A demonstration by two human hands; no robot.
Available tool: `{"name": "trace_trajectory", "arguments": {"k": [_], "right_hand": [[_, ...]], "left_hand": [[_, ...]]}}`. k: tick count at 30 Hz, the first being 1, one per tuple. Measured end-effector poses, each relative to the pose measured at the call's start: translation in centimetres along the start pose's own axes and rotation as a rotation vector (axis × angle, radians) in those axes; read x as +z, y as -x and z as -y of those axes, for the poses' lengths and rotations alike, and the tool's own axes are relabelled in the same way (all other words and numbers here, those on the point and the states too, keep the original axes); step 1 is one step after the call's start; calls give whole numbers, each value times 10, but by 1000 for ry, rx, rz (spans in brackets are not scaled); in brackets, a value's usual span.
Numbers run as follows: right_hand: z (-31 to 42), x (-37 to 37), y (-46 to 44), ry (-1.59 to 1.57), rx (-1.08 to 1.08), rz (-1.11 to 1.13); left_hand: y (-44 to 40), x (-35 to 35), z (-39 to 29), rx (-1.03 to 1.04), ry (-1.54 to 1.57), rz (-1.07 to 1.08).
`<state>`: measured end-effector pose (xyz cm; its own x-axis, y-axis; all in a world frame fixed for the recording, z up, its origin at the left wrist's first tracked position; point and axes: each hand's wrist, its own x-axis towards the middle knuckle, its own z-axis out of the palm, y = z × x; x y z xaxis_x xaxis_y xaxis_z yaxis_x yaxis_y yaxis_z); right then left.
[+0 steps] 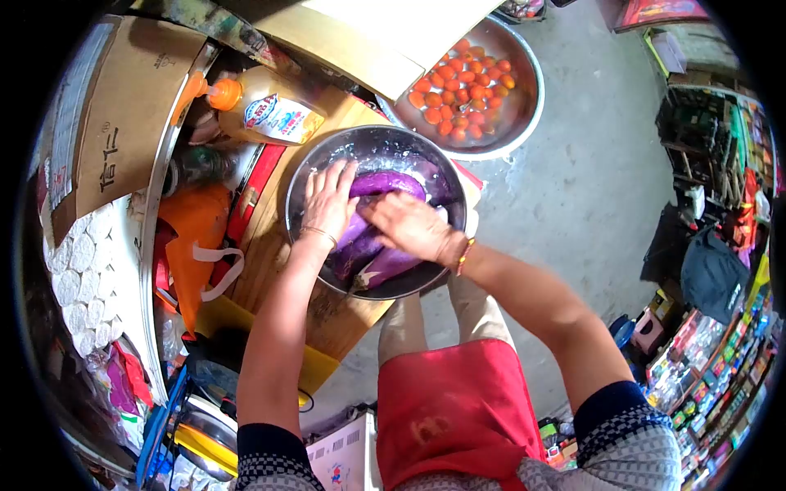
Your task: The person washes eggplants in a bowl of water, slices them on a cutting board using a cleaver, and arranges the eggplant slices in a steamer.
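Note:
A dark metal bowl (296, 214) holds several purple eggplants (391, 268) with some water and suds. My left hand (330, 203) lies over the eggplants on the bowl's left side, fingers stretched out and pointing to the far rim. Across the middle, my right hand (416, 227) rests on the eggplants, its fingers extended to the left and a little blurred. Both palms face down, so their undersides are hidden. One eggplant (389, 182) curves along the far side of the bowl, beyond my right hand.
The bowl stands on a wooden board (274, 282). Behind it is a large basin (536, 94) of small red tomatoes (467, 86) in water. A pump bottle (282, 110) stands at the far left, near cardboard boxes (135, 90). Shelves of goods (720, 360) line the right.

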<state>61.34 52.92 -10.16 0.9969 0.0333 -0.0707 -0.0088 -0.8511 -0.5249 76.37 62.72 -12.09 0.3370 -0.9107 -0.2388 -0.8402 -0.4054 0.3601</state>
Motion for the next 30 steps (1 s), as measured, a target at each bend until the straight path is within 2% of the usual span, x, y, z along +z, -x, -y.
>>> {"name": "trace_trajectory", "arguments": {"k": [1,2,3,5,6,7,8,9,11,12,13,15,16,17,18,19,20,21,23,24,25,27,28,29,30], "right_hand": [[-3,6,3,-7,-24,-43],[1,20,-6,39,25,-84],[4,35,-16,80,75,-123],[2,42,-19,32,80,-77],[0,40,-22,-24,143,28],[-2,38,-25,-80,207,133],[-4,38,-25,-36,153,50],[-7,36,-21,-35,144,51],[-10,27,-15,9,176,71],[-11,23,-11,31,194,84],[-12,15,-6,-51,171,29],[-18,7,-5,-345,320,12],[-24,21,-7,-388,448,-131],[-26,26,-10,-378,563,-402],[-35,40,-16,-532,706,-486],[-50,58,-24,-685,854,-567],[-56,57,-35,-1037,1119,-462],[-54,58,-37,-1040,1123,-468],[-38,47,-35,-1281,832,-383],[-18,29,-31,-820,526,-594],[-4,16,-35,-516,285,-741],[11,20,-40,-245,193,-693],[9,18,-40,-244,197,-697],[6,14,-42,-222,176,-537],[6,4,-48,-204,150,-376]], "left_hand": [[0,-4,-3,94,-13,-53],[-6,12,8,111,6,24],[-18,10,12,120,86,201],[-21,6,11,110,108,257],[-22,8,11,110,108,261],[-24,9,10,35,68,251],[-25,8,7,-42,31,245],[-25,-1,3,-151,126,306],[-15,-7,5,-63,165,135],[-14,-12,6,-60,161,128],[-14,-18,6,-244,204,234],[-11,-22,9,-561,382,352],[-9,-22,10,-699,508,352],[-6,-30,3,-873,627,379],[-4,-26,9,-875,622,372],[-2,-16,18,-916,862,393],[0,-15,18,-951,1103,418],[0,-14,17,-948,1098,423],[1,-15,9,-997,1231,347],[1,-21,-1,-972,1146,325],[2,-19,-2,-973,1151,329],[3,-15,-4,-1073,1443,312],[2,-9,-7,-1156,1433,270],[8,-5,-8,-1071,1420,221],[14,-8,-11,-1083,1402,169]]}}
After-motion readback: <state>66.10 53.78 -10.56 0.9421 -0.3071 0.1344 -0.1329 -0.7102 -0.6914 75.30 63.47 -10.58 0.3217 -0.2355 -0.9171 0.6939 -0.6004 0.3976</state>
